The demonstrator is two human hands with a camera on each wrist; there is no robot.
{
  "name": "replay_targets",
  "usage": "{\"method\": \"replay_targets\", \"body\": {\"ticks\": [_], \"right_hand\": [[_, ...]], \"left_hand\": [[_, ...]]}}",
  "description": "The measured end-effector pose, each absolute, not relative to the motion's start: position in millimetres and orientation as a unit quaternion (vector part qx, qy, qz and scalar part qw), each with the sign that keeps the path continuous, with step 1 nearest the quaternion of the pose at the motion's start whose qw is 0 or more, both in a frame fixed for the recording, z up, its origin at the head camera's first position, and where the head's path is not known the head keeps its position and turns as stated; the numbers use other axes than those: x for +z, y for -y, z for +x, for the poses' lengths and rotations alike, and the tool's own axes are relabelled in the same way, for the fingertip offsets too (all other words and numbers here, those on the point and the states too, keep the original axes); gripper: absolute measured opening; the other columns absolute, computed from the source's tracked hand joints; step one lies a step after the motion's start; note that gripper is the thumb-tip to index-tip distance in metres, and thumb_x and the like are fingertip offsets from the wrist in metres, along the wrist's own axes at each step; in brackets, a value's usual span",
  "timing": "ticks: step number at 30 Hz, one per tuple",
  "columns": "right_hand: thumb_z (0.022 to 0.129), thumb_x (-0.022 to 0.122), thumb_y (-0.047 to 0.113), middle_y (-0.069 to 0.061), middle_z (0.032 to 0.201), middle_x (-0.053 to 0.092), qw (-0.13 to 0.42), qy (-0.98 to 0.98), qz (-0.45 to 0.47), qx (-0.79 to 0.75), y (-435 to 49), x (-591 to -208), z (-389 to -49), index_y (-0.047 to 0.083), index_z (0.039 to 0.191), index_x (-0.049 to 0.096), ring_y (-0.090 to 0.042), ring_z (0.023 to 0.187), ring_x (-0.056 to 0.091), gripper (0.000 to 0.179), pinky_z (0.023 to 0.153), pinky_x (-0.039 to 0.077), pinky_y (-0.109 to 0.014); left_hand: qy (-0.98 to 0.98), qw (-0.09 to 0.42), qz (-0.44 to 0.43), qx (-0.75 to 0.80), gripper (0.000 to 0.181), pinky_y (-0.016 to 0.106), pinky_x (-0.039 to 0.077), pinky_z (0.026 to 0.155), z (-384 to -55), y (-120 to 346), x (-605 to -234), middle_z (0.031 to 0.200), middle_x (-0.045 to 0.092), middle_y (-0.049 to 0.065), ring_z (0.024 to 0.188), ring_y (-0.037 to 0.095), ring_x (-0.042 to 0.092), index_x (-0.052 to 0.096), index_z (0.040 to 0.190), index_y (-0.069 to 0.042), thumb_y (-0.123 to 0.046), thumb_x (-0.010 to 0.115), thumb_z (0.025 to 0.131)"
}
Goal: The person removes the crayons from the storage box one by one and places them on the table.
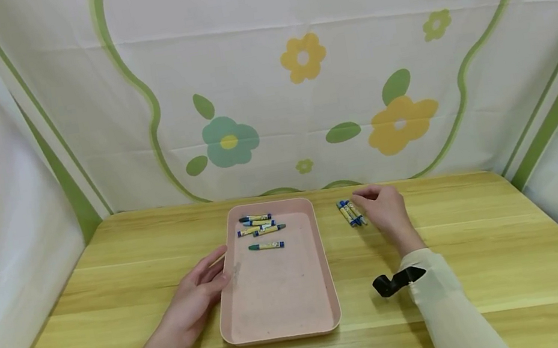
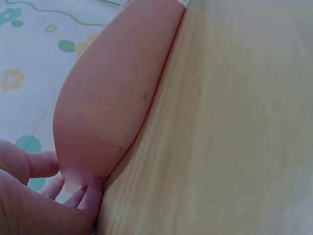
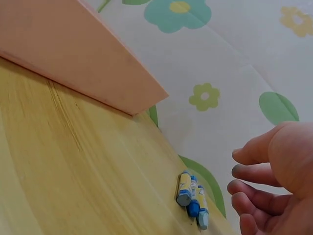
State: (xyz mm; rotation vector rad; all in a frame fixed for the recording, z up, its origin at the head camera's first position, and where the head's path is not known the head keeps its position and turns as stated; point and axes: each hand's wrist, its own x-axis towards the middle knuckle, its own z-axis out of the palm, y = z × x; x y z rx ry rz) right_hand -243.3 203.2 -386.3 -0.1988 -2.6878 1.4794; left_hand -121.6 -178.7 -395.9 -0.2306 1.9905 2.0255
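Note:
A pink tray (image 1: pixel 279 295) lies on the table with several crayons (image 1: pixel 267 246) in its far half, their wrappers yellow and blue. My left hand (image 1: pixel 195 300) rests against the tray's left wall. In the left wrist view its fingers (image 2: pixel 93 198) touch the tray's outer side and hold no crayon. To the right of the tray, three crayons (image 3: pixel 193 198) lie side by side on the table. Beside them is my right hand (image 1: pixel 385 213), its fingers loosely bent. The right wrist view shows this hand apart from the crayons, with nothing in it.
The wooden table (image 1: pixel 469 265) ends at the back against a white curtain (image 1: pixel 251 69) printed with flowers. More white cloth hangs at the left and right sides. A black wrist camera (image 1: pixel 397 281) is strapped at my right sleeve.

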Motion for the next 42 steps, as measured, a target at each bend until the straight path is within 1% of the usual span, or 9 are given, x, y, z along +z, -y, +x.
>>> {"method": "replay_targets", "body": {"ticks": [7, 9, 14, 17, 24, 28, 32, 38, 42], "right_hand": [[0.104, 0.067, 0.031, -0.015, 0.128, 0.071, 0.026, 0.875, -0.051, 0.481, -197, -380, -240, 0.008, 0.131, 0.074, -0.03, 0.113, 0.066, 0.036, 0.088, 0.053, -0.034], [0.104, 0.067, 0.032, -0.015, 0.127, 0.071, 0.028, 0.878, -0.046, 0.475, -196, -379, -240, 0.008, 0.13, 0.074, -0.03, 0.113, 0.066, 0.036, 0.089, 0.053, -0.035], [0.104, 0.067, 0.031, -0.016, 0.127, 0.073, 0.032, 0.879, -0.038, 0.474, -195, -377, -240, 0.007, 0.128, 0.076, -0.032, 0.115, 0.067, 0.035, 0.095, 0.055, -0.041], [0.104, 0.067, 0.029, -0.017, 0.126, 0.073, 0.037, 0.879, -0.034, 0.474, -193, -377, -239, 0.007, 0.127, 0.076, -0.033, 0.116, 0.067, 0.033, 0.098, 0.055, -0.045], [0.104, 0.068, 0.029, -0.017, 0.126, 0.074, 0.042, 0.879, -0.013, 0.474, -183, -375, -237, 0.006, 0.128, 0.075, -0.033, 0.116, 0.068, 0.035, 0.099, 0.056, -0.046], [0.103, 0.068, 0.029, -0.015, 0.122, 0.075, 0.054, 0.88, 0.004, 0.471, -176, -372, -236, 0.007, 0.126, 0.077, -0.031, 0.113, 0.069, 0.032, 0.097, 0.056, -0.044], [0.102, 0.07, 0.026, -0.015, 0.117, 0.077, 0.063, 0.88, 0.027, 0.47, -169, -369, -235, 0.007, 0.122, 0.078, -0.029, 0.108, 0.069, 0.029, 0.091, 0.056, -0.038], [0.102, 0.07, 0.028, -0.013, 0.118, 0.076, 0.052, 0.877, 0.054, 0.474, -155, -363, -234, 0.006, 0.124, 0.077, -0.028, 0.106, 0.068, 0.031, 0.083, 0.054, -0.032], [0.102, 0.07, 0.027, -0.012, 0.116, 0.076, 0.05, 0.879, 0.067, 0.47, -142, -360, -236, 0.006, 0.124, 0.077, -0.027, 0.104, 0.067, 0.031, 0.08, 0.054, -0.03]], "left_hand": [[-0.691, 0.146, -0.079, 0.703, 0.061, 0.022, 0.048, 0.105, -121, 180, -396, 0.174, 0.032, 0.016, 0.159, 0.032, 0.035, 0.038, 0.165, -0.019, -0.01, 0.058, 0.108], [-0.692, 0.147, -0.078, 0.703, 0.061, 0.023, 0.048, 0.107, -121, 180, -396, 0.174, 0.032, 0.016, 0.159, 0.032, 0.035, 0.038, 0.165, -0.019, -0.01, 0.057, 0.108], [-0.694, 0.147, -0.077, 0.701, 0.062, 0.039, 0.04, 0.121, -122, 179, -396, 0.174, 0.032, 0.016, 0.159, 0.032, 0.035, 0.038, 0.165, -0.019, -0.01, 0.058, 0.108], [-0.694, 0.147, -0.075, 0.701, 0.062, 0.043, 0.037, 0.124, -123, 178, -395, 0.173, 0.032, 0.016, 0.159, 0.032, 0.035, 0.038, 0.165, -0.019, -0.01, 0.058, 0.107], [-0.694, 0.147, -0.075, 0.701, 0.062, 0.024, 0.048, 0.107, -121, 178, -395, 0.173, 0.032, 0.017, 0.159, 0.033, 0.036, 0.037, 0.166, -0.017, -0.01, 0.057, 0.108], [-0.694, 0.148, -0.076, 0.7, 0.062, 0.024, 0.047, 0.108, -120, 179, -395, 0.174, 0.031, 0.017, 0.159, 0.033, 0.034, 0.037, 0.166, -0.018, -0.01, 0.057, 0.108], [-0.694, 0.148, -0.079, 0.7, 0.062, 0.023, 0.048, 0.107, -120, 180, -397, 0.174, 0.031, 0.015, 0.16, 0.033, 0.034, 0.037, 0.166, -0.019, -0.01, 0.058, 0.108], [-0.693, 0.149, -0.083, 0.701, 0.063, 0.022, 0.048, 0.105, -120, 180, -397, 0.174, 0.032, 0.015, 0.16, 0.032, 0.033, 0.037, 0.166, -0.019, -0.011, 0.059, 0.108], [-0.691, 0.15, -0.081, 0.702, 0.063, 0.017, 0.049, 0.1, -122, 180, -396, 0.174, 0.031, 0.015, 0.16, 0.032, 0.033, 0.037, 0.166, -0.019, -0.011, 0.058, 0.108]]}}
